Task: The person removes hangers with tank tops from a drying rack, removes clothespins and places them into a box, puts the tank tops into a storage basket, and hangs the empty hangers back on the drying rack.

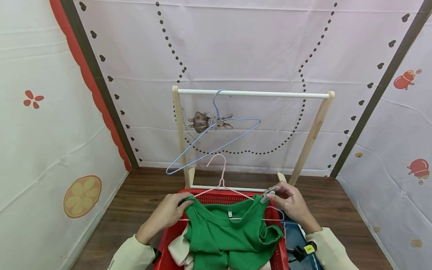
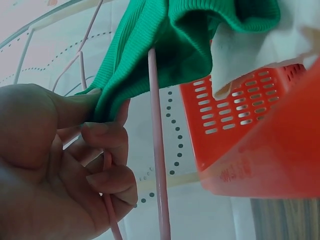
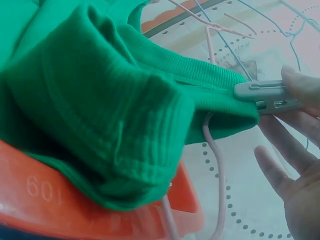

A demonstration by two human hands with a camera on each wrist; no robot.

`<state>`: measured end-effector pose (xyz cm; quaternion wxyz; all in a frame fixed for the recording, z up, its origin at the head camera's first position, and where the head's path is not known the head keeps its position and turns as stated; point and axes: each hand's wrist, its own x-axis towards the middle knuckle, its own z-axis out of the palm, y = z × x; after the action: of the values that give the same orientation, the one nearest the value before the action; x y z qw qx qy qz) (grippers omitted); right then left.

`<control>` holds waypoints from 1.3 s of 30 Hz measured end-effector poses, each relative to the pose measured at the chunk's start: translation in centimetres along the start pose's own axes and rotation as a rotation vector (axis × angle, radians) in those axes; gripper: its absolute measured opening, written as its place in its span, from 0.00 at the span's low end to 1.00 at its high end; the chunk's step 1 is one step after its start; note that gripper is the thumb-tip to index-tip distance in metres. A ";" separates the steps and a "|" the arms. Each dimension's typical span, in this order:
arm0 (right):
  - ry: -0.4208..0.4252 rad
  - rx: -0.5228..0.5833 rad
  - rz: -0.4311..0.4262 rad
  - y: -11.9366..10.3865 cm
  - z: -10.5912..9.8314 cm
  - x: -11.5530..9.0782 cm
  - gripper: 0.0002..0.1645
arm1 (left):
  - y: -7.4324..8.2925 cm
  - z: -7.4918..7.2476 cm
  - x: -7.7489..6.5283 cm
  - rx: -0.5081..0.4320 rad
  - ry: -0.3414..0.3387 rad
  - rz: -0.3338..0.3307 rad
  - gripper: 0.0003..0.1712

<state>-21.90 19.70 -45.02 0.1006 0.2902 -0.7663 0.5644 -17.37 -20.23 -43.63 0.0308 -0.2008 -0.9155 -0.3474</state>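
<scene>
A green sleeveless top (image 1: 229, 234) hangs over a pink hanger (image 1: 223, 174), its neckline facing up. My left hand (image 1: 170, 210) pinches the top's left shoulder between thumb and finger; in the left wrist view, other fingers curl round the hanger's pink wire (image 2: 111, 215). On the right shoulder strap sits a grey clothespin (image 3: 270, 96), clipped over the fabric. My right hand (image 1: 291, 202) holds that clothespin by its outer end, thumb on top and fingers below. Part of the hanger is hidden inside the top.
Beneath the top stands a red perforated basket (image 1: 173, 230) with a cream garment (image 1: 179, 245) in it. A blue hanger (image 1: 233, 119) hangs from the white bar (image 1: 270, 93) of a wooden rack behind. Right of the basket lies a dark blue container (image 1: 297, 240).
</scene>
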 end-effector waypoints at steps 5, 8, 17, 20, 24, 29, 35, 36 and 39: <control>0.003 0.002 0.003 0.0 -0.1 -0.1 0.07 | -0.1 0.0 0.0 0.002 0.007 -0.002 0.07; 0.017 0.014 -0.020 0.0 -0.3 -0.1 0.07 | -0.1 0.0 0.0 0.008 0.011 0.001 0.07; 0.036 0.046 -0.046 0.2 -0.9 -0.3 0.07 | -0.2 0.0 -0.1 -0.011 -0.002 -0.012 0.08; 0.033 0.034 -0.023 0.3 -1.1 -0.5 0.08 | -0.3 -0.1 -0.1 -0.007 -0.002 -0.009 0.07; 0.022 0.031 -0.006 0.2 -1.6 -0.8 0.09 | -0.4 0.0 -0.1 -0.002 0.000 -0.004 0.07; 0.016 0.030 -0.004 0.0 -2.1 -1.2 0.10 | -0.4 -0.1 -0.1 -0.003 -0.002 -0.003 0.07; 0.024 0.037 0.016 -0.3 -2.6 -1.7 0.11 | -0.3 -0.1 -0.2 -0.013 -0.005 -0.006 0.07; 0.023 0.037 0.019 -0.4 -2.7 -1.8 0.11 | -0.3 -0.2 -0.2 -0.014 -0.005 -0.007 0.07; 0.027 0.032 0.035 -0.6 -2.9 -2.0 0.12 | -0.2 -0.2 -0.2 -0.013 -0.006 -0.013 0.06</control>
<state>-20.43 22.98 -44.51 0.0965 0.2707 -0.7606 0.5821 -17.27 -20.51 -43.63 0.0247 -0.1960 -0.9146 -0.3529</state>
